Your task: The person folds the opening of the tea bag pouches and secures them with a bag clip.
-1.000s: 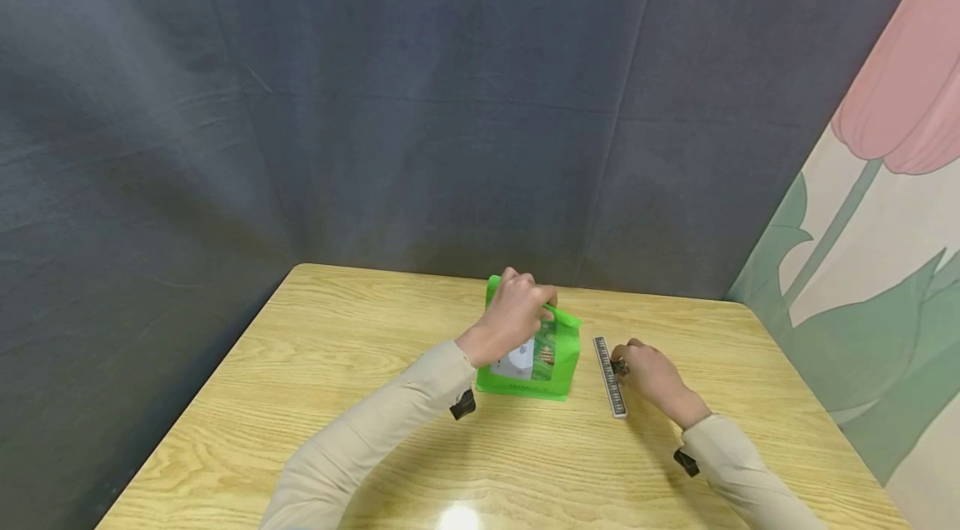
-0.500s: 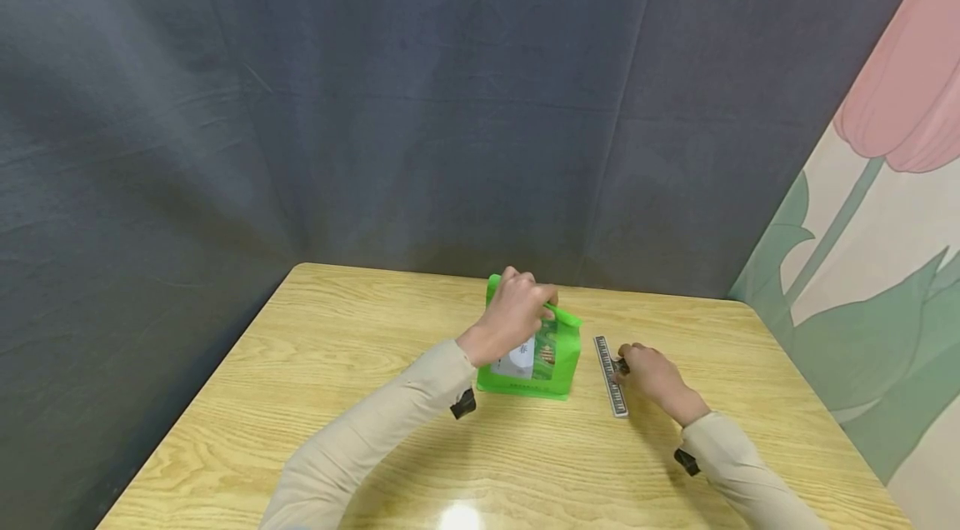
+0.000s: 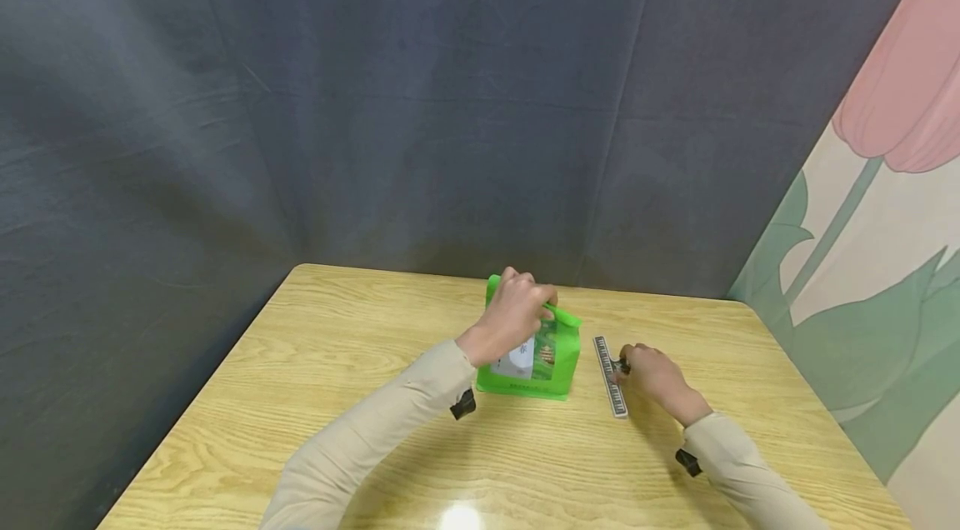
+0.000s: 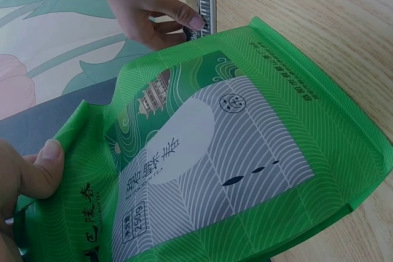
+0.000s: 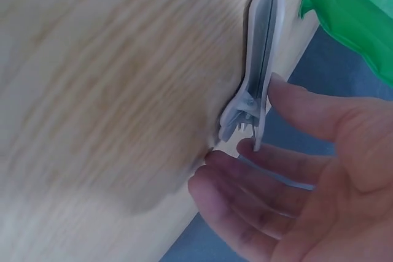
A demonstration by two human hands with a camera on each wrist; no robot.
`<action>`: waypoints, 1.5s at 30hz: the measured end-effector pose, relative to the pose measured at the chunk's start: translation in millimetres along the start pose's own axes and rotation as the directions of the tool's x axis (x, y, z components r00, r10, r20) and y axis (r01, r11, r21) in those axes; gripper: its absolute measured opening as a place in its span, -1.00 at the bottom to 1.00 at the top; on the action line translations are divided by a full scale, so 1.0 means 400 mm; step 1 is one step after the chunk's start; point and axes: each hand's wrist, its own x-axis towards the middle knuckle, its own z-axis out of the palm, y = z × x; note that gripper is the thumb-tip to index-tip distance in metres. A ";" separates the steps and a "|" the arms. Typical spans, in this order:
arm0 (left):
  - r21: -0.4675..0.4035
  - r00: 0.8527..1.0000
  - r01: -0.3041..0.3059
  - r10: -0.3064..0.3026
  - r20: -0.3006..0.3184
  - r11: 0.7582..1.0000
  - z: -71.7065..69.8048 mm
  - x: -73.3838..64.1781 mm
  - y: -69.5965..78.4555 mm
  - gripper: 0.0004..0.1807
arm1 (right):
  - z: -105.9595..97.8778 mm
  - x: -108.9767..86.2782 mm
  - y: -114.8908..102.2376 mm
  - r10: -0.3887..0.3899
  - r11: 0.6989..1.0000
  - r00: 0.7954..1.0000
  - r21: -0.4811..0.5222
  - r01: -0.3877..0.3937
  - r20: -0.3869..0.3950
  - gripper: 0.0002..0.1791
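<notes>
A green tea pouch [image 3: 567, 359], with a grey label and pale lettering, stands upright near the middle of the table. My left hand [image 3: 516, 303] grips its folded top edge, the thumb [image 4: 51, 153] pressing on the front in the left wrist view. Right of the pouch lies a long bag clip [image 3: 606, 363] with a piano-key pattern. Its grey inner side and hinge [image 5: 247, 104] show in the right wrist view. My right hand [image 3: 657, 380] pinches the clip at its handle, thumb against the bar and index fingertip at the handle's end.
All of this is on a light wood table [image 3: 360, 330]. A dark grey curtain [image 3: 450, 97] hangs behind it and down the left. To the right rises a wall [image 3: 892, 263] painted with a pink tulip.
My right hand has shifted slightly and changed its finger hold around the clip's handle. The left hand and pouch have stayed in place.
</notes>
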 end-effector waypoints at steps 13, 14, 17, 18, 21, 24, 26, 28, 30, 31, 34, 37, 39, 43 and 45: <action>0.002 1.000 0.008 -0.008 -0.008 1.000 0.002 0.001 -0.001 -0.87 | 0.008 0.005 -0.004 -0.016 0.996 0.998 0.082 0.021 -0.058 -0.60; 0.000 1.000 0.008 -0.008 -0.007 1.000 0.002 0.001 0.000 -0.87 | 0.009 0.005 -0.003 -0.022 0.996 0.997 0.086 0.028 -0.069 -0.62; -0.005 1.000 0.008 -0.008 -0.006 1.000 0.000 0.001 0.000 -0.87 | 0.010 0.006 -0.004 -0.047 0.994 0.994 0.090 0.056 -0.099 -0.68; -0.007 1.000 0.008 -0.008 -0.006 1.000 0.000 0.001 0.000 -0.87 | 0.010 0.006 -0.004 -0.057 0.994 0.992 0.089 0.067 -0.108 -0.70; -0.011 1.000 0.007 -0.008 -0.004 1.000 0.000 0.000 0.000 -0.87 | 0.008 0.008 -0.005 -0.061 0.993 0.991 0.091 0.072 -0.122 -0.72; -0.015 1.000 0.009 -0.009 -0.001 1.000 0.002 -0.001 0.000 -0.88 | 0.006 0.007 -0.007 -0.055 0.993 0.991 0.098 0.067 -0.123 -0.73; -0.015 1.000 0.010 -0.010 0.001 1.000 0.004 -0.001 -0.001 -0.88 | 0.006 0.009 -0.006 -0.056 0.993 0.990 0.099 0.069 -0.129 -0.74; -0.013 1.000 0.010 -0.010 0.000 1.000 0.004 0.000 -0.001 -0.88 | 0.005 0.010 -0.006 -0.063 0.992 0.988 0.098 0.077 -0.139 -0.75; -0.012 1.000 0.008 -0.008 -0.002 1.000 0.004 0.000 -0.002 -0.88 | 0.006 0.013 -0.004 -0.070 0.992 0.986 0.090 0.085 -0.149 -0.77; -0.011 1.000 0.008 -0.008 -0.003 1.000 0.004 0.000 -0.002 -0.88 | 0.006 0.014 -0.003 -0.075 0.992 0.986 0.086 0.089 -0.152 -0.77; -0.013 1.000 0.007 -0.007 -0.004 1.000 0.003 0.001 -0.002 -0.88 | 0.005 0.013 -0.003 -0.079 0.993 0.985 0.079 0.093 -0.155 -0.77; -0.012 1.000 0.006 -0.006 0.000 1.000 0.002 0.000 -0.002 -0.89 | 0.003 0.013 -0.006 -0.087 0.993 0.984 0.072 0.099 -0.154 -0.76; -0.013 1.000 0.005 -0.005 0.001 1.000 0.001 -0.001 -0.001 -0.89 | 0.001 0.011 -0.007 -0.093 0.992 0.984 0.066 0.104 -0.153 -0.76; -0.012 1.000 0.002 -0.002 -0.001 1.000 0.000 -0.001 -0.001 -0.89 | -0.002 0.007 -0.008 -0.101 0.993 0.984 0.054 0.109 -0.147 -0.86; -0.009 1.000 0.002 -0.002 -0.002 1.000 0.000 -0.001 -0.001 -0.89 | -0.005 0.005 -0.009 -0.102 0.993 0.984 0.045 0.110 -0.146 -0.77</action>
